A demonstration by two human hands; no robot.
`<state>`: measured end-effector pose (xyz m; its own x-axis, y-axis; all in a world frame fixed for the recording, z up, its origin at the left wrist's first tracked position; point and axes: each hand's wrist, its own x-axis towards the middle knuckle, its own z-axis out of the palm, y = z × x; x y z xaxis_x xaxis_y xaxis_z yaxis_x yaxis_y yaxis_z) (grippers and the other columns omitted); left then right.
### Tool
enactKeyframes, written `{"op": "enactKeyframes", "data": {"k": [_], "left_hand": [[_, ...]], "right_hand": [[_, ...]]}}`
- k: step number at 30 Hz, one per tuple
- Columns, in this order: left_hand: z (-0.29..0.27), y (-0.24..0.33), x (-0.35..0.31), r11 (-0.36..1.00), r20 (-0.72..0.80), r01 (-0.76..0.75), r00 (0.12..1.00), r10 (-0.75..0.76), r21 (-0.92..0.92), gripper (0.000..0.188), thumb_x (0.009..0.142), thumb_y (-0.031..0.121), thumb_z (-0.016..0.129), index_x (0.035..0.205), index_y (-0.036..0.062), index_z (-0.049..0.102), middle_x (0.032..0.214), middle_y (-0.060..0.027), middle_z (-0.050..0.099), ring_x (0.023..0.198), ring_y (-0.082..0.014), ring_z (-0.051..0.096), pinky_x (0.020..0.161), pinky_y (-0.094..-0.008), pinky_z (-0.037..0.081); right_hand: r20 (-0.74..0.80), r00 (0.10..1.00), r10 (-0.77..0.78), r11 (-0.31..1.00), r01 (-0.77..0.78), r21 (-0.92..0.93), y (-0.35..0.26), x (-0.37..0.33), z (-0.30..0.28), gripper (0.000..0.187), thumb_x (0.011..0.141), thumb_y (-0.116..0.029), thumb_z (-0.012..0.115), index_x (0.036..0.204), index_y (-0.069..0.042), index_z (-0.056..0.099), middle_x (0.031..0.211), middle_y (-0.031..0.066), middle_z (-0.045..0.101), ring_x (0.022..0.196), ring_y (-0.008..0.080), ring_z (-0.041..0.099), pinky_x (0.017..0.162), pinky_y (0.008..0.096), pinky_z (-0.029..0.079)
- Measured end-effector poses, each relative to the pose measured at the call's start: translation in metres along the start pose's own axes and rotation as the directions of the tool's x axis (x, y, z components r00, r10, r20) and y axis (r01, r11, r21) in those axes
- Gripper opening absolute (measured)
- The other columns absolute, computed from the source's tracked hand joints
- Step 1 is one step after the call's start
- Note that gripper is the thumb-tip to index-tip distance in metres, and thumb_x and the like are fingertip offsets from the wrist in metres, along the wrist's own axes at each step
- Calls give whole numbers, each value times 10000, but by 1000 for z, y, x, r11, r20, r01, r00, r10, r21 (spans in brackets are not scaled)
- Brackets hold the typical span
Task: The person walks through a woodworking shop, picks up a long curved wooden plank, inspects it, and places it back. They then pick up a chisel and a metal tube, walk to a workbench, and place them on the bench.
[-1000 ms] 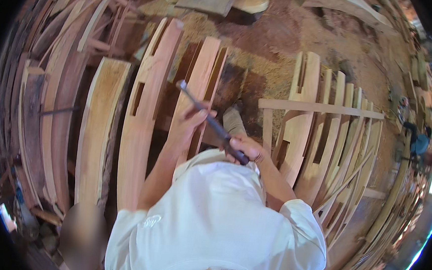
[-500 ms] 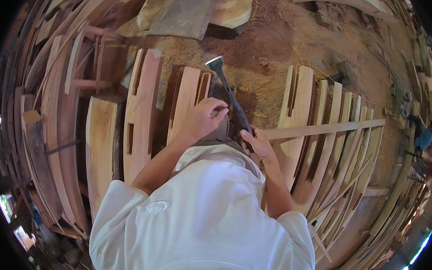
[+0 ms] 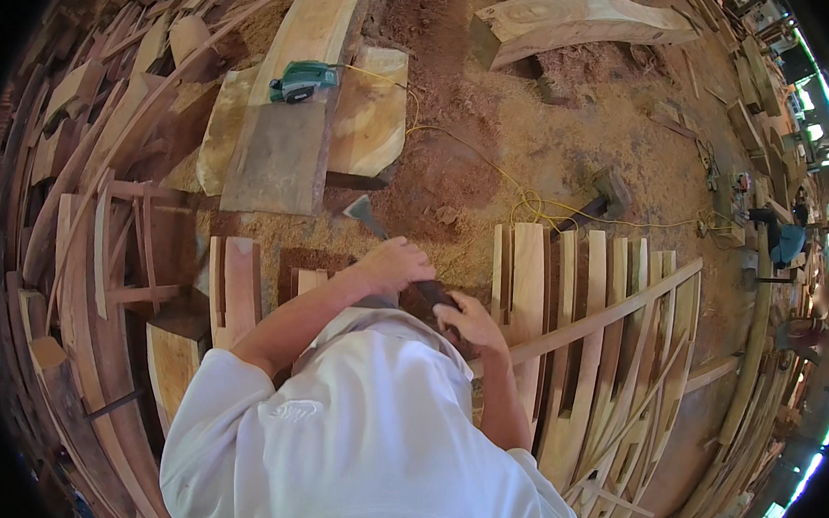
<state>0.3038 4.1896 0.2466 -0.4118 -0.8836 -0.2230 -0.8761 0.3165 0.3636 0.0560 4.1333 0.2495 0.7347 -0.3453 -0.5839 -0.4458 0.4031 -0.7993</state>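
Observation:
A long chisel-like tool (image 3: 364, 212) with a flared metal blade and a dark shaft slants across the front of my body. Its blade points up and to the left, towards the slabs. My left hand (image 3: 396, 264) is closed around the shaft below the blade. Lower down and to the right, my right hand (image 3: 473, 321) grips the dark handle end. My fingers partly hide the middle of the shaft. Upright mortised timbers (image 3: 240, 282) stand near my left arm, and a row of slotted timbers (image 3: 529, 276) stands by my right arm.
A green electric planer (image 3: 304, 81) sits on a wide slab (image 3: 273, 170) ahead; its yellow cord (image 3: 496, 166) trails right over the sawdust-covered floor. A thick curved beam (image 3: 590, 28) lies at the far side. One batten (image 3: 611, 311) crosses the right-hand timbers. Another person (image 3: 788, 242) is far right.
My left hand has moved from beside the tool onto its shaft. The tool now tilts further left. The view has lifted, bringing the planer and the far beam more into sight.

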Motion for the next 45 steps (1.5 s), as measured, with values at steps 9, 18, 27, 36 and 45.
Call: {"op": "enactKeyframes", "data": {"k": [9, 18, 27, 36, 45], "left_hand": [[-90, -189, 70, 684, -261, 254, 791, -553, -684, 479, 916, 490, 701, 1047, 41, 597, 785, -132, 609, 765, -277, 627, 701, -410, 489], [-174, -326, 231, 178, 133, 282, 807, -575, -943, 439, 980, 482, 647, 1112, 69, 577, 724, 24, 500, 574, -62, 479, 497, -232, 377], [-235, -436, 354, -172, 288, 232, 759, -584, -958, 327, 969, 319, 673, 1155, 89, 534, 707, 6, 547, 520, -77, 496, 452, -261, 399], [-156, -560, 369, -128, 277, 313, 497, -822, -941, 331, 915, 197, 716, 1152, 8, 583, 721, -67, 613, 557, -139, 574, 486, -308, 450], [-102, -739, 363, 156, 63, 687, 282, -957, -709, 280, 833, 223, 714, 966, -21, 683, 856, -211, 704, 889, -394, 693, 799, -475, 522]], "right_hand": [[-792, 597, 127, 972, 82, 218, 8, 83, -149, 290, 1000, -323, 611, 927, -45, 649, 615, 6, 545, 483, 93, 489, 420, 259, 369], [-706, 585, 400, 869, -487, 89, 118, 180, -232, 280, 972, -317, 643, 961, -38, 663, 736, 35, 636, 629, 149, 614, 570, 313, 494], [-809, 585, 61, 988, -150, -34, -88, 330, -514, 253, 971, -211, 664, 1074, 18, 689, 763, 74, 665, 630, 135, 629, 558, 310, 511], [-776, 617, -133, 987, 153, -48, -427, 512, -634, 250, 1010, -187, 607, 1095, 43, 652, 766, 51, 629, 617, 118, 598, 551, 297, 472], [-505, 860, 69, 853, -314, -418, -351, 750, -663, 234, 952, -218, 615, 956, 0, 699, 699, 102, 678, 570, 193, 647, 577, 383, 550]]}}
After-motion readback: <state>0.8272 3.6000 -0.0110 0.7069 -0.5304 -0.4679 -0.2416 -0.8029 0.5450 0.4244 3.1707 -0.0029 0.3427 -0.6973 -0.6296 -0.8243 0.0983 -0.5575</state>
